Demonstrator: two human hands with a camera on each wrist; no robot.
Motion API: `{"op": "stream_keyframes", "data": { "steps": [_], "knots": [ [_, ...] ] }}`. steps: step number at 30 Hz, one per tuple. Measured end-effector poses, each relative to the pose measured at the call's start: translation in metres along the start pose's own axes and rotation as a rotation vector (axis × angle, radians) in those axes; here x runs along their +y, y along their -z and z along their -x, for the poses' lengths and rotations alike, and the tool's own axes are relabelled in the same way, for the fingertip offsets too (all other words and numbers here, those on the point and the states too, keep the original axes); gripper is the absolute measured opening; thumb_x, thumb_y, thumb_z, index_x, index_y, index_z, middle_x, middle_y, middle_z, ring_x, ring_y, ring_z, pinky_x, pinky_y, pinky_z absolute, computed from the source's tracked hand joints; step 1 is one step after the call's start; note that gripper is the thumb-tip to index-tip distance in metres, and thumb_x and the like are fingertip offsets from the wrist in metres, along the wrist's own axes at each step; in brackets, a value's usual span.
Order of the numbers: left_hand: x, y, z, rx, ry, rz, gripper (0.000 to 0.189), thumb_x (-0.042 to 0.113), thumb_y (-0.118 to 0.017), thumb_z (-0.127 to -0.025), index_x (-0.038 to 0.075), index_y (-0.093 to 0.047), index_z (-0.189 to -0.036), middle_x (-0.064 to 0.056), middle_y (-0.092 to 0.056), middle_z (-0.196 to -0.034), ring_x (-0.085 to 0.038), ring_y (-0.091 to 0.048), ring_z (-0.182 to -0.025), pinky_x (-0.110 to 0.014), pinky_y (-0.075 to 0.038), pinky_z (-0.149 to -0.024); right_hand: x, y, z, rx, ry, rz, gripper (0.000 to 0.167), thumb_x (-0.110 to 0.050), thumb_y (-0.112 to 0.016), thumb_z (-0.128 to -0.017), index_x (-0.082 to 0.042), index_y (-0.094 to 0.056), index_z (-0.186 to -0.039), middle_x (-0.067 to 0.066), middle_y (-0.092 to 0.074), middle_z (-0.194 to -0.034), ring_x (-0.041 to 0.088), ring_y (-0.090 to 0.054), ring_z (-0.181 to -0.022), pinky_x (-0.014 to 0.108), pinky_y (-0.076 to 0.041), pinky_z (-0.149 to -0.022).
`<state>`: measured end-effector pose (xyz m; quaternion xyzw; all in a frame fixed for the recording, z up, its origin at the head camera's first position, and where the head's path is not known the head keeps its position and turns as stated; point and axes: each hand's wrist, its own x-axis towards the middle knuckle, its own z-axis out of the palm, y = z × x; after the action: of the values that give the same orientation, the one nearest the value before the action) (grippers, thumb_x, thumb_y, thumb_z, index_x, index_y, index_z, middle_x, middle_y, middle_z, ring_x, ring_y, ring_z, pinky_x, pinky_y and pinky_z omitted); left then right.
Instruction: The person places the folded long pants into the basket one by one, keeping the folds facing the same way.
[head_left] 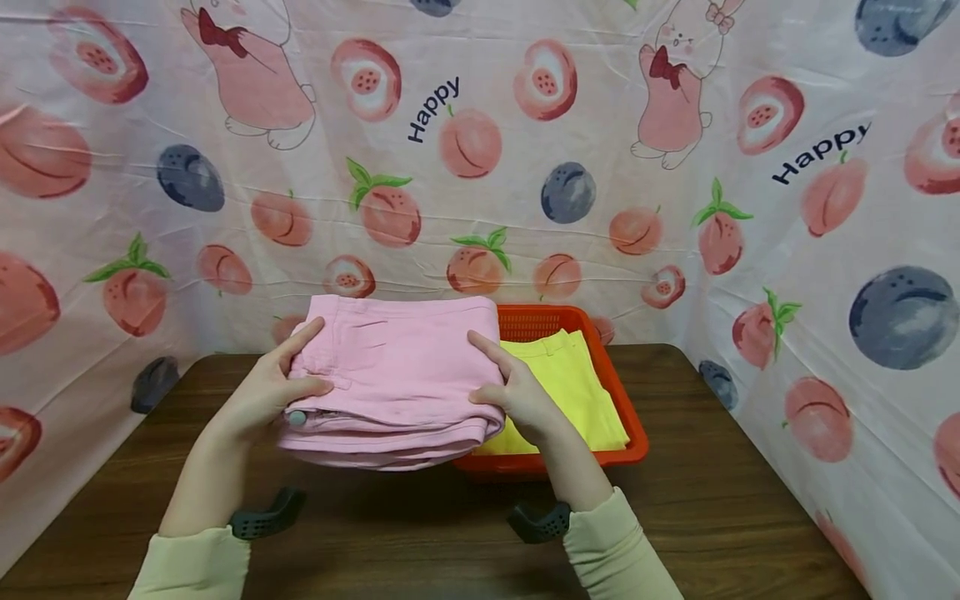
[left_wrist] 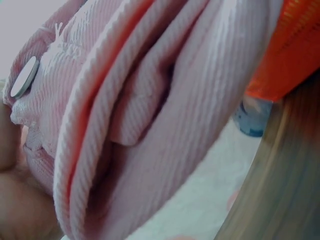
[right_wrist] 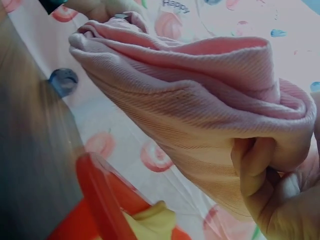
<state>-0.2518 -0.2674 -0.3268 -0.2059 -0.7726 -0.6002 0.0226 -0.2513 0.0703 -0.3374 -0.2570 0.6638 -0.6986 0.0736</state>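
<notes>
A folded pair of pink pants [head_left: 405, 358] is held up in the air between both hands, its stacked layers facing me. My left hand [head_left: 273, 387] grips the left end, thumb and a finger over the front, close to a metal button [left_wrist: 25, 77]. At the right end my right hand [head_left: 517, 392] grips the fold the same way. In the right wrist view, curled fingers [right_wrist: 255, 160] of the right hand hold the cloth from below. The pants hide part of the orange basket [head_left: 626, 408] behind them, where folded yellow clothing [head_left: 573, 383] lies.
The basket stands on a dark wooden table [head_left: 720, 483], right of the middle. A fruit-patterned cloth [head_left: 480, 208] hangs behind the table and along both sides. Dark bands [head_left: 266, 517] sit at both wrists, by the pale sleeves.
</notes>
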Motion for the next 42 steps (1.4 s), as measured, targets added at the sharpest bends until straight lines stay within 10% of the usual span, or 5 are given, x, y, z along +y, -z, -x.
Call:
{"op": "stream_keyframes", "data": {
  "steps": [42],
  "knots": [
    [-0.003,-0.094,-0.051,0.074,-0.065,0.238,0.090,-0.013,-0.067,-0.076,0.007,-0.023,-0.152,-0.005,-0.015,-0.157,-0.013,-0.015,-0.135,-0.023,-0.022,-0.106,-0.017,0.077,0.038,0.129,0.057,-0.079,0.075,0.011,-0.054,-0.081,-0.005,-0.028,-0.150,0.012,-0.020,-0.152,0.027,-0.029,-0.122,0.024,-0.045,-0.088]
  ]
}}
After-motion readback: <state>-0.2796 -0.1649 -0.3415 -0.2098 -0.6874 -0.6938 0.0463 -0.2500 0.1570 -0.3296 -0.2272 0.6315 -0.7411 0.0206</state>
